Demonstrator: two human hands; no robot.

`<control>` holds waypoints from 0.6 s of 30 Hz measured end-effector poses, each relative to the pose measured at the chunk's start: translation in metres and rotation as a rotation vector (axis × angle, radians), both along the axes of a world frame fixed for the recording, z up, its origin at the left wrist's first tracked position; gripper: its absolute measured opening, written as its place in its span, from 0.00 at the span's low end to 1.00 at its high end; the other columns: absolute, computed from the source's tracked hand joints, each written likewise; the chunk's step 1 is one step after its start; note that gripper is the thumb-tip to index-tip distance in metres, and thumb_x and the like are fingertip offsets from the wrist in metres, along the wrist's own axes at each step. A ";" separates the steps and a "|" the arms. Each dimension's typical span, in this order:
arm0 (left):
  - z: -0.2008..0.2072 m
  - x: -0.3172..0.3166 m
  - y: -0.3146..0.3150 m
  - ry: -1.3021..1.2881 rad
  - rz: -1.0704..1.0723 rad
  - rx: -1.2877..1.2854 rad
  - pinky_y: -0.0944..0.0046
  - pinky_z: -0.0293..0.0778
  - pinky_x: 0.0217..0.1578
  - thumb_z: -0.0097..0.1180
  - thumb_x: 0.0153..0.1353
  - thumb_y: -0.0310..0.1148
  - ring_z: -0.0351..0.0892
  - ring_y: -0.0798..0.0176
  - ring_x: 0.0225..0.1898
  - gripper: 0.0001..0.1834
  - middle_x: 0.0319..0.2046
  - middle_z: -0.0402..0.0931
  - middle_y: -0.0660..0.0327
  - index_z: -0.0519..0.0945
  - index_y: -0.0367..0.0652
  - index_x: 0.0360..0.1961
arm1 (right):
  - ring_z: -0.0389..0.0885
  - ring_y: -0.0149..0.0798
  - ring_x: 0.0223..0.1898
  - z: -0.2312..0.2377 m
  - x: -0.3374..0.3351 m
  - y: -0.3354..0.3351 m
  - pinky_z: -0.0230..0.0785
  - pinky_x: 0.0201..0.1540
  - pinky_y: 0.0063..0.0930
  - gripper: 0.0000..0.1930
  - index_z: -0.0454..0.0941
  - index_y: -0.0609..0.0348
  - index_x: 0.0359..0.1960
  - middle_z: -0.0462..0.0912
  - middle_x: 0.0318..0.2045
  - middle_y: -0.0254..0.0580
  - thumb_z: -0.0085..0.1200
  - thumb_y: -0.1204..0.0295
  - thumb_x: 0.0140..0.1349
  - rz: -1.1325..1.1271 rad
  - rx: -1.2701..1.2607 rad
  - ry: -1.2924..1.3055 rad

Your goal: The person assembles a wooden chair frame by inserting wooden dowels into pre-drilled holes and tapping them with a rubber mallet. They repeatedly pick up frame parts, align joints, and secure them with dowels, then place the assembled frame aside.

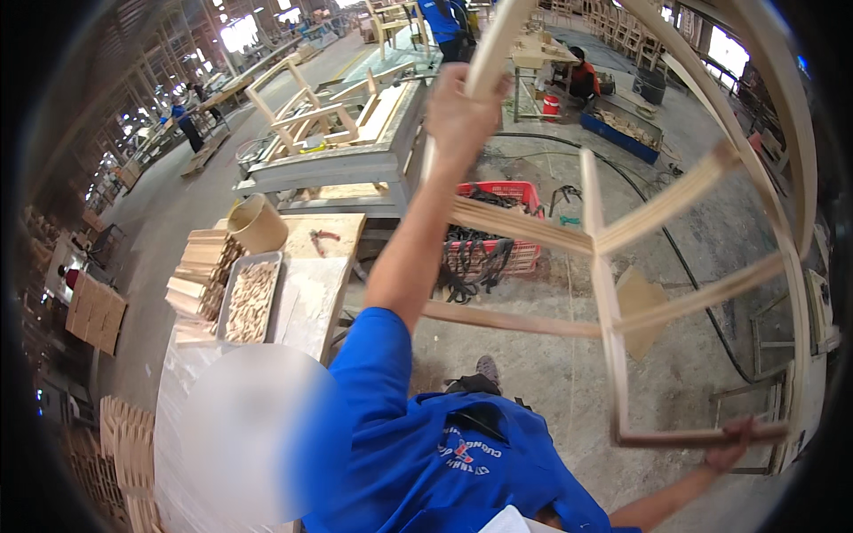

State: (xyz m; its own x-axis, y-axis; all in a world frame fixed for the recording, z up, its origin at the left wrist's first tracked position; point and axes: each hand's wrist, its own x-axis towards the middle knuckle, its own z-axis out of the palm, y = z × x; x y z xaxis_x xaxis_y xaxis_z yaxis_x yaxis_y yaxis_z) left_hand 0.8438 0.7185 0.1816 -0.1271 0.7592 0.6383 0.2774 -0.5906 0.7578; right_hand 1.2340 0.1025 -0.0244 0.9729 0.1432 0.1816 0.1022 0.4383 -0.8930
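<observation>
A large pale wooden chair frame (606, 302), with a curved outer piece and several crossbars, is held up in front of me and to my right. My left hand (462, 114), a little blurred, is raised at arm's length and closed around an upper bar (499, 49). Low on the right, my right hand (732, 446) grips the bottom rail (680, 437) near its corner. The frame hangs tilted above the concrete floor, and part of its upper end runs out of view.
On my left, a worktable (306, 306) bears a tray (275, 298) of small wooden pieces, stacked slats (200, 271), a tan cylinder (258, 222) and red-handled pliers (324, 238). Beyond the frame stands a red crate (524, 256) with black straps. A dark hose (644, 191) crosses the floor. Other people work farther off.
</observation>
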 end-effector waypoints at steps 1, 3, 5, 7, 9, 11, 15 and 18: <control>-0.020 0.029 0.018 -0.024 -0.042 -0.003 0.61 0.76 0.33 0.76 0.55 0.58 0.82 0.64 0.30 0.31 0.29 0.83 0.60 0.82 0.41 0.44 | 0.66 0.25 0.30 0.011 0.002 -0.015 0.63 0.39 0.23 0.22 0.78 0.67 0.58 0.68 0.26 0.29 0.62 0.62 0.70 -0.094 -0.099 -0.195; -0.063 0.081 0.046 -0.085 -0.167 -0.112 0.62 0.76 0.34 0.77 0.55 0.55 0.81 0.65 0.29 0.29 0.29 0.83 0.60 0.82 0.40 0.42 | 0.65 0.25 0.30 0.043 0.005 -0.029 0.61 0.39 0.22 0.24 0.77 0.68 0.60 0.68 0.26 0.29 0.63 0.63 0.69 -0.198 -0.233 -0.277; -0.093 0.135 0.059 -0.089 -0.290 -0.277 0.62 0.76 0.35 0.77 0.55 0.54 0.80 0.65 0.29 0.29 0.29 0.83 0.60 0.82 0.40 0.41 | 0.64 0.26 0.30 0.075 0.001 -0.038 0.61 0.40 0.23 0.25 0.76 0.69 0.60 0.67 0.26 0.29 0.64 0.64 0.69 -0.255 -0.281 -0.043; -0.124 0.192 0.056 -0.026 -0.383 -0.419 0.63 0.76 0.35 0.77 0.55 0.54 0.80 0.66 0.30 0.29 0.29 0.83 0.60 0.82 0.39 0.41 | 0.64 0.25 0.29 0.100 -0.006 -0.056 0.61 0.39 0.22 0.24 0.76 0.69 0.59 0.66 0.25 0.28 0.64 0.64 0.69 -0.324 -0.328 -0.009; -0.159 0.240 0.064 -0.012 -0.483 -0.544 0.58 0.77 0.40 0.75 0.55 0.55 0.84 0.58 0.35 0.30 0.32 0.85 0.55 0.81 0.40 0.43 | 0.65 0.25 0.29 0.114 -0.003 -0.061 0.60 0.38 0.21 0.22 0.77 0.67 0.58 0.66 0.25 0.26 0.64 0.64 0.70 -0.351 -0.362 0.013; -0.200 0.287 0.079 0.028 -0.544 -0.631 0.56 0.78 0.41 0.74 0.55 0.56 0.87 0.54 0.36 0.30 0.34 0.86 0.53 0.81 0.40 0.44 | 0.65 0.24 0.27 0.121 0.007 -0.056 0.60 0.36 0.21 0.21 0.77 0.64 0.56 0.66 0.25 0.25 0.64 0.63 0.69 -0.355 -0.385 0.025; -0.278 0.378 0.093 0.179 -0.504 -0.651 0.58 0.78 0.35 0.77 0.55 0.53 0.82 0.64 0.31 0.28 0.29 0.83 0.58 0.82 0.39 0.38 | 0.65 0.26 0.29 0.110 0.044 -0.009 0.61 0.42 0.21 0.17 0.81 0.58 0.54 0.67 0.26 0.26 0.64 0.64 0.68 -0.462 -0.634 0.217; -0.344 0.431 0.123 0.284 -0.503 -0.728 0.54 0.79 0.36 0.75 0.54 0.59 0.86 0.58 0.32 0.32 0.29 0.86 0.55 0.83 0.39 0.43 | 0.68 0.23 0.27 0.093 0.110 0.055 0.62 0.33 0.21 0.13 0.82 0.56 0.47 0.70 0.26 0.22 0.68 0.68 0.63 -0.484 -0.627 0.298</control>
